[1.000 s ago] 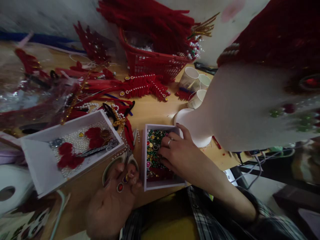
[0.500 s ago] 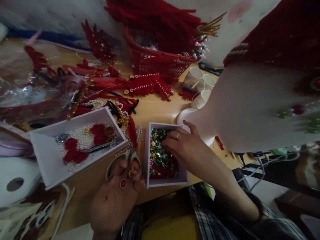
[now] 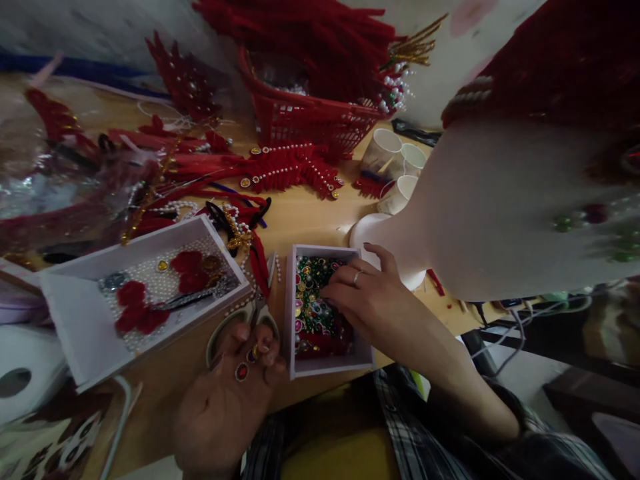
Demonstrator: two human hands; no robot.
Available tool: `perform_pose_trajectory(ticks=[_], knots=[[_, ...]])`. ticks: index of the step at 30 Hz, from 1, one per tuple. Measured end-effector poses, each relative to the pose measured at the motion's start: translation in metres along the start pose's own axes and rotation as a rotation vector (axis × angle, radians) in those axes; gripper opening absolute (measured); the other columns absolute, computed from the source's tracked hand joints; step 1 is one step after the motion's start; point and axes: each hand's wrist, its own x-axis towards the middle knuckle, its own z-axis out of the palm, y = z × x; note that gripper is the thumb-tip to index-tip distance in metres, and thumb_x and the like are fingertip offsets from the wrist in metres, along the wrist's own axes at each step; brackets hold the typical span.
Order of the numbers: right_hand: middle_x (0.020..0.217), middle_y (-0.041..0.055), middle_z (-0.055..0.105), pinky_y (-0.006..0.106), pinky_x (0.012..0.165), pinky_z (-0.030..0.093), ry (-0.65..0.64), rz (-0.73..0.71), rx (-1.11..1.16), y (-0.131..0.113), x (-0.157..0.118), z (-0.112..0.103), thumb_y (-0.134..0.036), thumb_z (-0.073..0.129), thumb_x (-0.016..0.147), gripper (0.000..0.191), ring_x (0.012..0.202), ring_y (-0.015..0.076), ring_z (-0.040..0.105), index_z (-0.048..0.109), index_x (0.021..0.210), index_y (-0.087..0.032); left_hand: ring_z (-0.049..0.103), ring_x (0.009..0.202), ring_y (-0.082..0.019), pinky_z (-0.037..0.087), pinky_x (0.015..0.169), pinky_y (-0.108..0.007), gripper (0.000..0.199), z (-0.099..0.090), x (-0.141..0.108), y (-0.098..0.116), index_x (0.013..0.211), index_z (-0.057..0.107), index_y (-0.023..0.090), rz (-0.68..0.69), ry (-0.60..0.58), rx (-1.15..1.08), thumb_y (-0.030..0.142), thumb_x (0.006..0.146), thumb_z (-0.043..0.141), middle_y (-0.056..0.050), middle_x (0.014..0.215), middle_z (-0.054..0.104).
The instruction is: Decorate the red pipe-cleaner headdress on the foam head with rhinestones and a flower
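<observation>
My left hand [image 3: 225, 407] lies palm up with curled fingers. It holds a red rhinestone gem [image 3: 241, 371] in a silver-coloured rim and a dark gem [image 3: 253, 353] with gold edging near the fingertips. Scissors [image 3: 257, 313] lie just behind its fingers. My right hand [image 3: 367, 293], a ring on one finger, reaches into a white box [image 3: 331, 367] of green beads and coloured gems [image 3: 313, 287]. Its fingers bend down together among the beads; the tips are hidden, so what they pinch does not show.
A second white box [image 3: 75, 333] on the left holds pearls, red flowers and tweezers [image 3: 185, 299]. Behind stand a red basket [image 3: 310, 120] and paper cups [image 3: 400, 193]. A white mannequin head [image 3: 480, 213] rises at right. Red beaded pieces [image 3: 295, 167] and a white roll [image 3: 30, 373] lie about.
The whole view has shifted slightly, with things sitting a little further left. My right hand's fingers have moved a little among the beads. My left hand keeps its pose with the gems.
</observation>
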Motion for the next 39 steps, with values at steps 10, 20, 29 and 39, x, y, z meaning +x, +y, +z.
perform_pose_trajectory(ticks=[10,20,29,39], knots=[[0.084,0.0039,0.068,0.049,0.095,0.029,-0.167,-0.171,0.027,-0.013,0.011,0.004,-0.026,0.061,0.096,0.01,0.088,0.0269,0.061,0.065,0.098,-0.017,0.064,0.085,-0.018,0.061,0.082,-0.032,0.028,-0.008,-0.002,0.004,0.101,0.071,0.023,-0.037,-0.018,-0.006,0.033,0.075,0.077,-0.005,0.092,0.064],[0.096,0.0069,0.068,0.04,0.09,0.032,0.024,-0.089,0.012,0.006,-0.003,-0.013,-0.03,0.065,0.096,0.015,0.096,0.0262,0.058,0.065,0.101,-0.016,0.059,0.076,-0.014,0.061,0.074,-0.026,0.027,0.018,-0.004,0.002,0.093,0.068,0.022,-0.033,0.114,-0.017,0.03,0.07,0.08,-0.001,0.082,0.056],[0.089,0.0062,0.068,0.039,0.079,0.033,-0.048,-0.201,-0.006,-0.008,0.02,0.011,-0.023,0.056,0.099,0.012,0.089,0.0263,0.059,0.064,0.103,-0.016,0.059,0.078,-0.015,0.06,0.076,-0.028,0.023,0.011,-0.003,0.004,0.092,0.069,0.022,-0.026,0.042,0.032,0.033,0.074,0.077,-0.002,0.082,0.056],[0.1,0.0097,0.07,0.036,0.081,0.047,0.075,-0.093,0.153,0.006,0.003,-0.011,-0.015,0.052,0.101,0.02,0.093,0.0235,0.061,0.069,0.112,-0.014,0.06,0.078,-0.016,0.06,0.077,-0.028,0.021,0.01,-0.003,0.003,0.093,0.069,0.022,-0.033,0.007,0.015,0.032,0.076,0.076,-0.002,0.081,0.056]])
